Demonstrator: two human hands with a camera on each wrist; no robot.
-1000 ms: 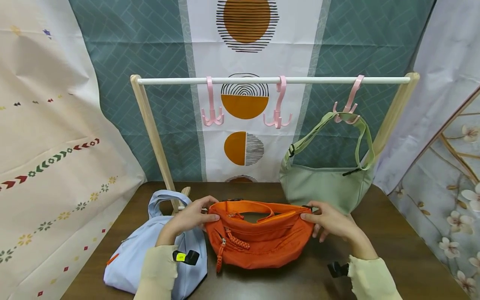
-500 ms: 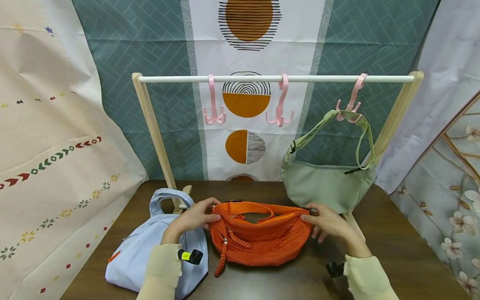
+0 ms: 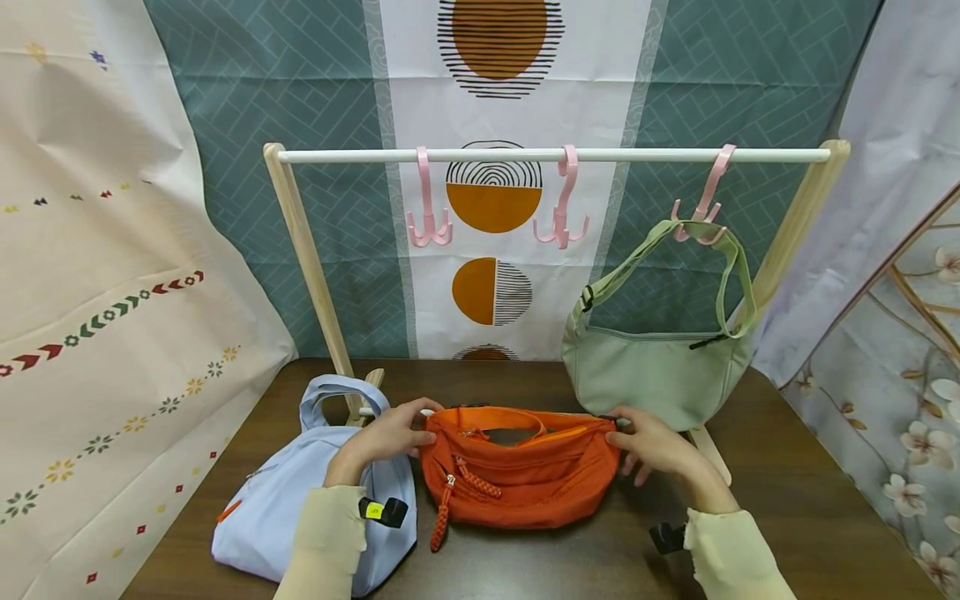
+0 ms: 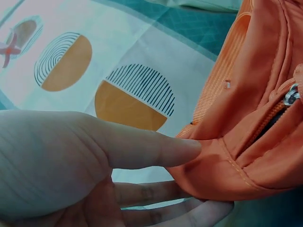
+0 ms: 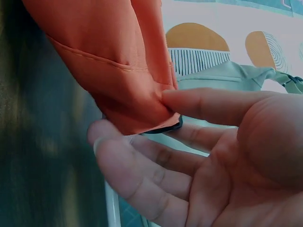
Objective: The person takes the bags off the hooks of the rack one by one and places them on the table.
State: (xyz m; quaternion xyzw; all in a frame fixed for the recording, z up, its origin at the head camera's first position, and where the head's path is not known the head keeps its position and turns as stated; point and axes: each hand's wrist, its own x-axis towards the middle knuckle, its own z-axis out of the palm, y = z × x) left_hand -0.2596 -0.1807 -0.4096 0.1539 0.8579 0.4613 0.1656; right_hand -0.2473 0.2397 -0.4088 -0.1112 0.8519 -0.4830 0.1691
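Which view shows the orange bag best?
Head: the orange bag fits in frame, only its ends partly covered. Left wrist shows just the end the left hand pinches; right wrist, the end in the right hand.

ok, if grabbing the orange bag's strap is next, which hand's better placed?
Left, probably. The left hand grips the orange bag at the end nearer the strap, which shows close by its thumb in the left wrist view. The right hand is farther from it.

matt cloth orange bag [image 3: 517, 492]; smooth, faintly glossy wooden table [image 3: 517, 571].
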